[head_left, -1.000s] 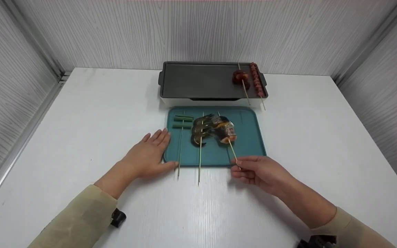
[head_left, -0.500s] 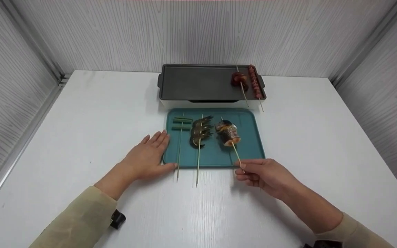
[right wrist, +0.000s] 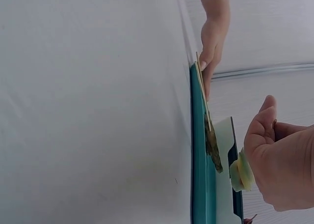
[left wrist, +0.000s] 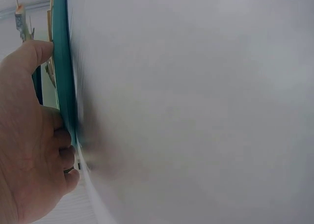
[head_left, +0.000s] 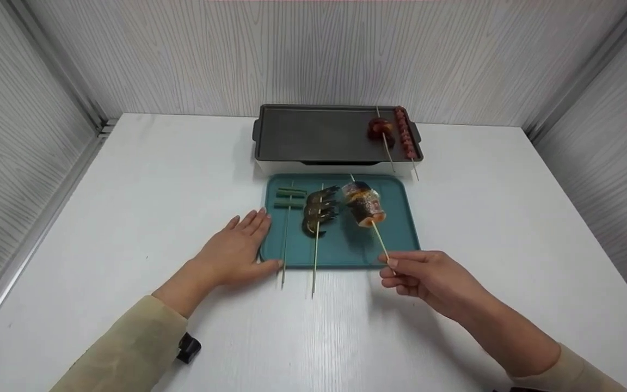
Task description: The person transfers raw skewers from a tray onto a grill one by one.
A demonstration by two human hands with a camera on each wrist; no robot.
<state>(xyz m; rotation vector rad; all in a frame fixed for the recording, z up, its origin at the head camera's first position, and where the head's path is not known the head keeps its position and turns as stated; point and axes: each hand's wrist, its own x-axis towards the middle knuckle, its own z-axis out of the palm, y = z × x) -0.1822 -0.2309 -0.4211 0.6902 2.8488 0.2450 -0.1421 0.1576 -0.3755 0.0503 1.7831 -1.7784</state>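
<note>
Thumb and fingers of my right hand (head_left: 428,277) pinch the stick end of a fish-chunk skewer (head_left: 365,206). In the head view the skewer is raised over the right part of the teal tray (head_left: 398,209), its shadow falling below. In the right wrist view the right hand (right wrist: 284,160) hides most of that skewer. My left hand (head_left: 237,247) lies with fingers extended at the tray's left edge, its thumb by the front corner and a stick end. On the tray lie a shrimp skewer (head_left: 320,211) and a skewer of green vegetable pieces (head_left: 290,199).
Behind the tray stands a dark griddle (head_left: 313,133) on a white base. At its right end lie a dark red skewer (head_left: 380,129) and a thin red meat skewer (head_left: 404,133), sticks overhanging the front. Pale wood-grain walls (head_left: 313,54) enclose the white table (head_left: 145,218).
My right hand has lifted the fish skewer off the tray and shifted it rightward, away from the shrimp skewer. The left hand keeps its place at the tray's edge.
</note>
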